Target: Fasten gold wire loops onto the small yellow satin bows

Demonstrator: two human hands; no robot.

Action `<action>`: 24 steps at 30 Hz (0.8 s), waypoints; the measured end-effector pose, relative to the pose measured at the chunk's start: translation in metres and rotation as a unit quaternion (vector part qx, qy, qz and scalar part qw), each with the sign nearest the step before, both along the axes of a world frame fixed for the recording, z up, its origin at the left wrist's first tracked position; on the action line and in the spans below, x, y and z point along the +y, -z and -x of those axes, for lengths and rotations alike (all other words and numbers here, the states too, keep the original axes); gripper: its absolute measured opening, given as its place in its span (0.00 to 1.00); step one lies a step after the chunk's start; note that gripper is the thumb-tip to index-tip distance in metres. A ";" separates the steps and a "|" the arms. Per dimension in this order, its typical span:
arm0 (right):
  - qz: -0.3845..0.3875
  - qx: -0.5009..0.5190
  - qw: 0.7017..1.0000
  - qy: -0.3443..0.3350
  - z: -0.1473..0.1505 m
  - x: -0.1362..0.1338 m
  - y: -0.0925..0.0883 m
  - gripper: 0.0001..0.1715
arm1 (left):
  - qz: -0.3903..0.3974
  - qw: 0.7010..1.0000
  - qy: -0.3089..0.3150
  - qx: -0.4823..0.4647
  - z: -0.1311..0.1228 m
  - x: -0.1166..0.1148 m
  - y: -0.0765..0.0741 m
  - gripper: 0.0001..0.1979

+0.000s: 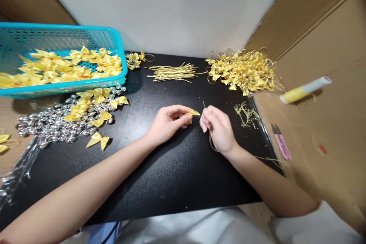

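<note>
My left hand (174, 122) pinches a yellow ribbon bow (195, 113) above the middle of the black tabletop (171, 171). Most of that bow is hidden by the fingers. Just to its right, apart from it, my right hand (215, 125) is closed on a thin needle (204, 103), whose end sticks up past the fingertips. A length of yellowish thread (211, 141) hangs below the right hand, and more of it trails beyond the forearm to the right. Toward the left lie loose yellow bows (97, 141) and many silver beads (54, 122).
A turquoise basket (100, 80) of yellow bows stands back left. Gold ties (173, 72) lie at the back, beside a heap of finished-looking bows with loops (243, 70). Right are thread scraps (246, 115), pink snips (282, 143) and a thread spool (304, 90). Cardboard walls the right side.
</note>
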State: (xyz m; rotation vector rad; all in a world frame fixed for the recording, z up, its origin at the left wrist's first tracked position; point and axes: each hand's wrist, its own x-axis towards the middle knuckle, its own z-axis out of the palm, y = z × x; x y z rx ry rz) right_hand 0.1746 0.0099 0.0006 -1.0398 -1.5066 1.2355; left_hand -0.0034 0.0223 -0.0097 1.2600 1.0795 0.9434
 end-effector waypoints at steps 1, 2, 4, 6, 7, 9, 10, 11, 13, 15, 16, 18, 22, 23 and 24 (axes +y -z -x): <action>0.004 0.027 1.000 0.005 0.006 -0.001 0.009 0.23 | 0.020 0.999 -0.012 -0.038 0.000 -0.001 0.001 0.13; 0.014 0.062 0.998 0.005 0.011 -0.002 0.017 0.24 | 0.034 0.997 -0.023 -0.069 0.000 -0.001 0.001 0.14; 0.027 0.107 0.994 0.001 0.014 -0.004 0.027 0.24 | 0.050 0.993 -0.031 -0.104 0.000 -0.002 0.001 0.15; 0.026 0.098 0.995 -0.011 0.011 -0.006 0.030 0.23 | 0.055 0.992 -0.019 -0.111 0.000 -0.004 0.001 0.15; 0.019 0.077 0.997 -0.018 0.009 -0.006 0.029 0.23 | 0.054 0.993 -0.012 -0.109 0.000 -0.005 0.000 0.15; 0.002 0.028 0.999 -0.031 0.006 -0.007 0.026 0.23 | 0.049 0.994 -0.003 -0.094 0.001 -0.007 0.000 0.14; -0.006 0.004 0.999 -0.036 0.005 -0.008 0.023 0.23 | 0.047 0.995 -0.002 -0.087 0.001 -0.007 0.000 0.14; -0.012 -0.015 0.999 -0.037 0.005 -0.008 0.020 0.23 | 0.044 0.995 -0.002 -0.085 0.001 -0.008 0.000 0.13; -0.022 -0.042 0.998 -0.036 0.005 -0.009 0.016 0.23 | 0.038 0.995 0.003 -0.097 0.003 -0.008 0.001 0.12; -0.035 -0.061 0.997 -0.039 0.006 -0.009 0.013 0.23 | 0.028 0.992 0.018 -0.118 0.003 -0.008 0.001 0.12; -0.043 -0.068 0.996 -0.041 0.007 -0.009 0.012 0.23 | 0.025 0.992 0.027 -0.123 0.004 -0.008 0.002 0.11; -0.058 -0.079 0.994 -0.045 0.008 -0.010 0.010 0.23 | 0.021 0.991 0.039 -0.124 0.004 -0.008 0.002 0.12; -0.086 -0.088 0.991 -0.044 0.008 -0.010 0.009 0.23 | 0.027 0.991 0.050 -0.119 0.004 -0.009 0.001 0.13; -0.090 -0.090 0.991 -0.044 0.008 -0.010 0.009 0.23 | 0.029 0.992 0.050 -0.116 0.004 -0.009 0.001 0.13; -0.091 -0.094 0.990 -0.045 0.008 -0.010 0.009 0.23 | 0.030 0.992 0.050 -0.112 0.004 -0.009 0.001 0.14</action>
